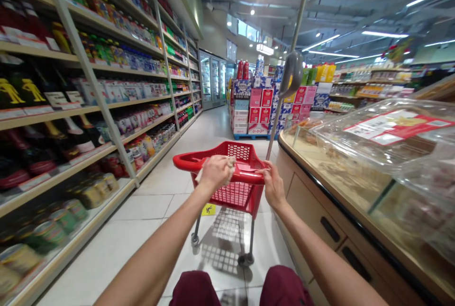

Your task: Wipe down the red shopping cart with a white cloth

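A red plastic shopping cart (232,193) stands on the tiled floor right in front of me, with a perforated basket and grey legs on casters. My left hand (216,173) is closed over a crumpled pale cloth (231,166), pressed against the cart's red handle bar (245,176) near its middle. At the bar's right end, my right hand (273,184) is wrapped around the corner, with thumb and fingers gripping the red plastic. Part of the cloth is hidden under the left hand.
Shelves of bottles and cans (117,102) line the left side. On the right is a wooden counter (302,197) with clear food boxes (384,126). A metal pole (289,69) rises by the counter's corner. Stacked cartons (259,107) and glass-door coolers (213,76) stand ahead.
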Tool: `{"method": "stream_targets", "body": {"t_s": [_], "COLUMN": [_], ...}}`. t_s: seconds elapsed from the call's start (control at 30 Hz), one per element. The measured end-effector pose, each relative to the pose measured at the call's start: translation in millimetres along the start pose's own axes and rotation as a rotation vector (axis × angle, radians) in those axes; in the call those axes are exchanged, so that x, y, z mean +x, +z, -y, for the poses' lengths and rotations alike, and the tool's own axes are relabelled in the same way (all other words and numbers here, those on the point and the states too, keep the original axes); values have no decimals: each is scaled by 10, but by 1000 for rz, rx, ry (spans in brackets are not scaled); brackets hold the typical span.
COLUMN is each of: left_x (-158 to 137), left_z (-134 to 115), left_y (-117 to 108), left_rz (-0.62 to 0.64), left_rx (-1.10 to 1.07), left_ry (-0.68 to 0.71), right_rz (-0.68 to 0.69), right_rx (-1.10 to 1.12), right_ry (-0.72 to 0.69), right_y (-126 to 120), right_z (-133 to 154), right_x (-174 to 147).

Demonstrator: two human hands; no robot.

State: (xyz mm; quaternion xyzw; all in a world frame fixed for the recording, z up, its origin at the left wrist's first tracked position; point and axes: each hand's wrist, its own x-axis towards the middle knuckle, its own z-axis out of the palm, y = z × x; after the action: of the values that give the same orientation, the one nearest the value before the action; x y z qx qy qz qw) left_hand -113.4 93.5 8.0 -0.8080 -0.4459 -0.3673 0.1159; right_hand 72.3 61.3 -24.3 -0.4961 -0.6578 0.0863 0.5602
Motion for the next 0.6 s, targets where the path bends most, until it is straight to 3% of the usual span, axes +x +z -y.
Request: {"method": "stream_targets", "body": {"t_s": [0.13, 0.33, 0.5, 0.6], "left_x": [17, -21, -20, -27], "left_z": [-323, 24, -139, 19], "left_y": [152, -5, 102, 60], "left_rz": [53, -52, 16, -18], "left_rx": [-10, 52, 13, 18], "left_ry": [142, 1, 155, 119], "right_rz": [-6, -4, 3, 49], "right_rx": [-4, -8, -14, 14], "right_ry": [-47, -80, -38, -50], "right_y": [16, 39, 45, -12], "right_z": [-43, -45, -32, -53], "right_x": [-40, -85, -64, -41]}}
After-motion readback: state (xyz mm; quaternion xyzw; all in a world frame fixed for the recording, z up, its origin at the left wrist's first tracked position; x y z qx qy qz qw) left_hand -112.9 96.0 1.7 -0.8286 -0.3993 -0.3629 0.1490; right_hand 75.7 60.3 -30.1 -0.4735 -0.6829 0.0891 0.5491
